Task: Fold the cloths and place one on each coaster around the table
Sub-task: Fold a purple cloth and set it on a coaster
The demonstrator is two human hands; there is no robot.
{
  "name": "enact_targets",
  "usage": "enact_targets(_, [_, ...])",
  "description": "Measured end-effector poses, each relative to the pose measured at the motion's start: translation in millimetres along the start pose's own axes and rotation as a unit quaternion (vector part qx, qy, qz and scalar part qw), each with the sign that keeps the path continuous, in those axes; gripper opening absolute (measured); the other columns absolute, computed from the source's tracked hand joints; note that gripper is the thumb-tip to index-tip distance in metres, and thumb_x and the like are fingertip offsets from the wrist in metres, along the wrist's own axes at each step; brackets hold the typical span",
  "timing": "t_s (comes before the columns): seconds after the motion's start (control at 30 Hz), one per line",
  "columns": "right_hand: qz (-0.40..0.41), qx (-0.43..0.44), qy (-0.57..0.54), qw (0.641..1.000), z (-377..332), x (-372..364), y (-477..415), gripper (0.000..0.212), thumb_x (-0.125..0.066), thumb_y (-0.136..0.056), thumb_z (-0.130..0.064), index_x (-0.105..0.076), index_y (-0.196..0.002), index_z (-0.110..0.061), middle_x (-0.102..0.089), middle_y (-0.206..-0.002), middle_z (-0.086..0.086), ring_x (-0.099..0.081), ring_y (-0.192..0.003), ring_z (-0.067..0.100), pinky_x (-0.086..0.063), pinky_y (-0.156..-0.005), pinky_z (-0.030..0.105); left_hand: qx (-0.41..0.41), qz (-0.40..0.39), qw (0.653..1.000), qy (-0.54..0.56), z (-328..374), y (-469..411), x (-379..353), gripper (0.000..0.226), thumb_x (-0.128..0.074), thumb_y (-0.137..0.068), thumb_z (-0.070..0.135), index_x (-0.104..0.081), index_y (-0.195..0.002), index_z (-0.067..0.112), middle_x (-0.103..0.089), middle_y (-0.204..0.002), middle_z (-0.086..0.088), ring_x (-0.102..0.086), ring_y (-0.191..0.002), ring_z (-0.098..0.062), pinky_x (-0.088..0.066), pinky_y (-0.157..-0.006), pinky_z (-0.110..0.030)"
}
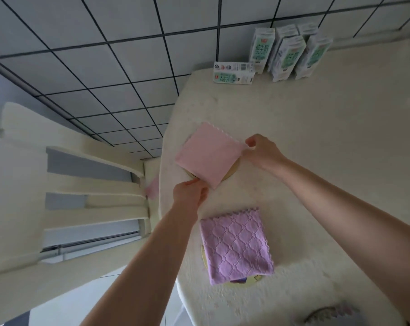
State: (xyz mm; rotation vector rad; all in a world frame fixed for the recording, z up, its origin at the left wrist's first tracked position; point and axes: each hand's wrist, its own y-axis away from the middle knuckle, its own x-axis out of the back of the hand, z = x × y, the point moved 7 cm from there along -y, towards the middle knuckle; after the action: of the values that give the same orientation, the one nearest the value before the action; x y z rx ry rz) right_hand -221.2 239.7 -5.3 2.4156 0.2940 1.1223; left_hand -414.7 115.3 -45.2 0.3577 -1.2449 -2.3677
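Observation:
A folded pink cloth [208, 155] lies over a round yellow coaster [233, 170] near the table's left edge. My left hand [189, 192] pinches its near corner, and my right hand [261, 150] pinches its right corner. Closer to me, a folded purple quilted cloth [236, 245] covers most of a second coaster [246, 281], whose rim peeks out below and at the left. Another purple cloth [328, 314] shows blurred at the bottom edge.
The table [328, 149] has a cream textured cover. Several milk cartons [291, 55] stand at its far end, one [233, 72] lying on its side. A cream chair [81, 184] stands left of the table, with a pink cloth [152, 188] on its seat edge. Tiled floor beyond.

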Motion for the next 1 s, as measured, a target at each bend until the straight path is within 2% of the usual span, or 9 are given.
enact_targets(0.1, [-0.023,-0.030,-0.048,0.998,-2.4,-3.2,-18.2,0.041,-0.060,-0.082,-0.019,-0.055,-0.120,-0.005,-0.061,-0.118,0.016,-0.063,-0.099,0.029,-0.053,-0.089,0.040,0.039,-0.009,0.998,0.054,-8.8,-1.1,-9.4,0.014,-0.071,-0.068,-0.005,-0.058,-0.064,-0.002,-0.055,-0.070,-0.014,-0.053,-0.066,-0.023,-0.049,-0.071,-0.031])
enact_targets(0.2, [-0.027,-0.036,-0.075,0.996,-8.1,-4.9,-26.2,0.031,-0.056,-0.079,-0.016,-0.063,-0.097,0.008,-0.065,-0.086,0.027,-0.063,-0.071,0.025,-0.053,-0.069,0.032,0.051,-0.016,0.996,0.076,-10.9,0.8,-20.3,0.013,-0.068,-0.080,-0.002,-0.058,-0.071,-0.003,-0.055,-0.071,-0.013,-0.052,-0.061,-0.020,-0.051,-0.067,-0.026])
enact_targets(0.27, [-0.040,-0.036,-0.090,0.994,-13.0,-6.5,-27.7,0.027,-0.054,-0.079,-0.016,-0.067,-0.088,0.006,-0.060,-0.072,0.016,-0.055,-0.065,0.021,-0.046,-0.061,0.031,0.043,-0.012,0.995,0.093,-7.2,1.4,-23.9,0.018,-0.071,-0.082,0.009,-0.057,-0.075,0.000,-0.055,-0.073,-0.011,-0.052,-0.061,-0.019,-0.051,-0.065,-0.026])
enact_targets(0.37, [-0.067,-0.031,-0.121,0.990,-19.3,-9.0,-26.7,0.018,-0.054,-0.086,-0.013,-0.068,-0.091,-0.004,-0.058,-0.077,0.010,-0.052,-0.066,0.019,-0.043,-0.057,0.028,0.009,-0.005,0.995,0.103,5.6,-3.1,-23.2,0.016,-0.067,-0.086,0.018,-0.059,-0.083,0.005,-0.061,-0.086,-0.010,-0.059,-0.077,-0.022,-0.053,-0.079,-0.035])
enact_targets(0.43, [-0.067,-0.019,-0.131,0.989,-23.7,-6.9,-23.3,0.014,-0.053,-0.088,-0.014,-0.065,-0.093,-0.009,-0.058,-0.080,0.006,-0.053,-0.070,0.018,-0.043,-0.057,0.025,-0.050,0.000,0.995,0.081,20.5,-8.0,-20.2,0.015,-0.069,-0.083,0.016,-0.059,-0.091,0.009,-0.064,-0.098,-0.010,-0.061,-0.086,-0.023,-0.053,-0.084,-0.040])
enact_targets(0.5, [-0.054,-0.013,-0.162,0.985,-24.2,-4.6,-17.9,0.013,-0.052,-0.090,-0.015,-0.063,-0.094,-0.011,-0.058,-0.080,0.003,-0.054,-0.071,0.015,-0.045,-0.058,0.022,-0.114,0.014,0.993,0.029,37.5,-11.3,-15.9,0.033,-0.071,-0.071,0.015,-0.055,-0.101,0.012,-0.064,-0.101,-0.006,-0.061,-0.092,-0.023,-0.051,-0.089,-0.043])
enact_targets(0.7, [-0.009,-0.065,-0.300,0.952,7.1,-20.5,-1.8,0.009,-0.053,-0.086,-0.013,-0.063,-0.088,-0.012,-0.062,-0.083,0.007,-0.059,-0.071,0.017,-0.051,-0.063,0.028,-0.230,-0.003,0.965,-0.123,79.2,-12.6,-14.9,0.044,-0.062,-0.083,0.006,-0.045,-0.122,0.020,-0.063,-0.099,0.004,-0.061,-0.088,-0.008,-0.049,-0.069,-0.021])
enact_targets(0.83, [0.008,-0.091,-0.305,0.948,22.2,-39.0,6.6,0.011,-0.056,-0.088,-0.008,-0.063,-0.080,-0.012,-0.063,-0.074,0.010,-0.058,-0.062,0.017,-0.055,-0.061,0.030,-0.202,0.038,0.962,-0.179,68.0,-31.0,-2.0,0.040,-0.067,-0.081,0.013,-0.052,-0.118,0.015,-0.061,-0.101,0.000,-0.061,-0.088,-0.014,-0.055,-0.077,-0.033])
enact_targets(1.0, [0.026,-0.089,-0.232,0.968,34.0,-52.0,12.8,0.004,-0.061,-0.086,-0.016,-0.064,-0.084,-0.014,-0.065,-0.065,0.004,-0.064,-0.064,0.024,-0.057,-0.076,0.048,-0.180,0.087,0.962,-0.188,52.3,-41.3,17.4,0.020,-0.071,-0.077,0.029,-0.058,-0.091,0.024,-0.061,-0.089,0.005,-0.063,-0.089,-0.020,-0.055,-0.084,-0.047])
